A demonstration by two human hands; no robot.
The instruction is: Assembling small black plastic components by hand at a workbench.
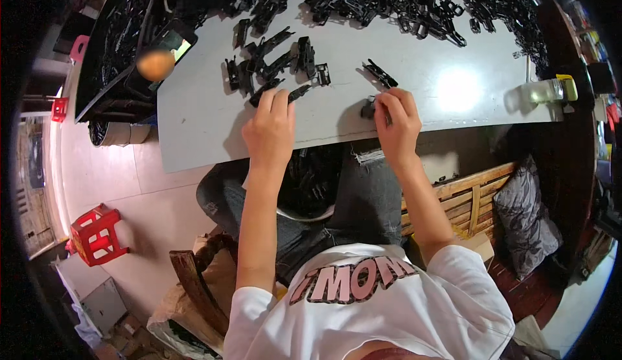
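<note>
My left hand [269, 130] rests at the table's near side, its fingers closed on a slim black plastic part [299, 92]. Part of that piece is hidden by the fingers. To the right, my right hand [400, 127] pinches a small dark part [368, 109] just above the tabletop; its exact kind is too small to make out. Beyond the right fingertips lies a long black clip-like piece [380, 74]. A loose group of black clip-like pieces [275, 62] is spread past my left hand, with a small square black piece [322, 74] at its right side.
A large heap of black plastic parts [389, 4] covers the far side of the white table [214, 127]. At the left, a phone [175, 39] leans by a bin of black parts [123, 43]. A clear jar [545, 91] stands at right. A container of parts [311, 175] sits between my legs.
</note>
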